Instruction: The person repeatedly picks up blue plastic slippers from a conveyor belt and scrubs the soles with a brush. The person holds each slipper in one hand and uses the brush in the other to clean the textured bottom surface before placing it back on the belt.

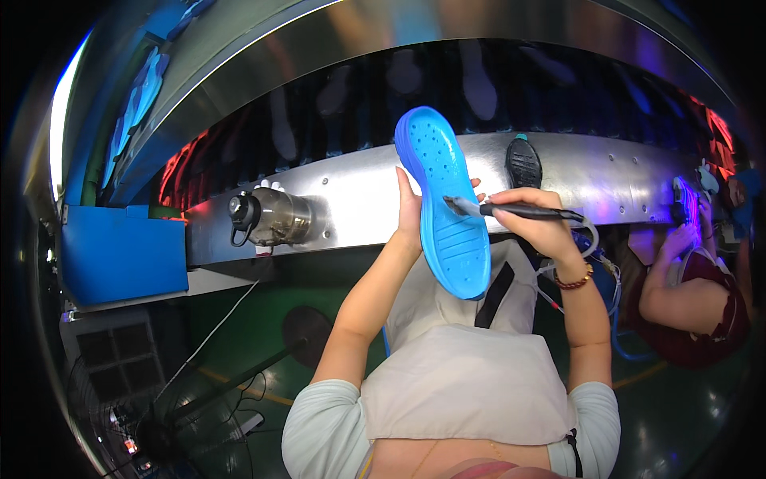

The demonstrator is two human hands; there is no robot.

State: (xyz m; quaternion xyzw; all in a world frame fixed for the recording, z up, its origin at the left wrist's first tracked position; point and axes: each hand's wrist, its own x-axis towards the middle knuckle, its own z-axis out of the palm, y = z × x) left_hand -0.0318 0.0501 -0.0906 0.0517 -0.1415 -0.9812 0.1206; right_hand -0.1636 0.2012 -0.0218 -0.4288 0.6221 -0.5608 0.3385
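My left hand [410,206] holds up a blue shoe sole [456,239] from behind, with the thumb along its left rim and fingertips showing past its right edge. Small holes dot the upper part of the sole's inner face, and ridges cross the lower part. My right hand [538,223] grips a black-handled brush [520,211] like a pen. Its bristles touch the middle of the sole's wet-looking inner face. From the handle's rear end runs a pale hose [592,236].
A metal ledge [359,191] runs across, carrying a dark water bottle [278,215] and a black sole [524,163]. Behind it lies a dark conveyor [371,108] with several sole shapes. A blue box [125,254] stands left. At right, a person [688,293] handles a shoe part under violet light.
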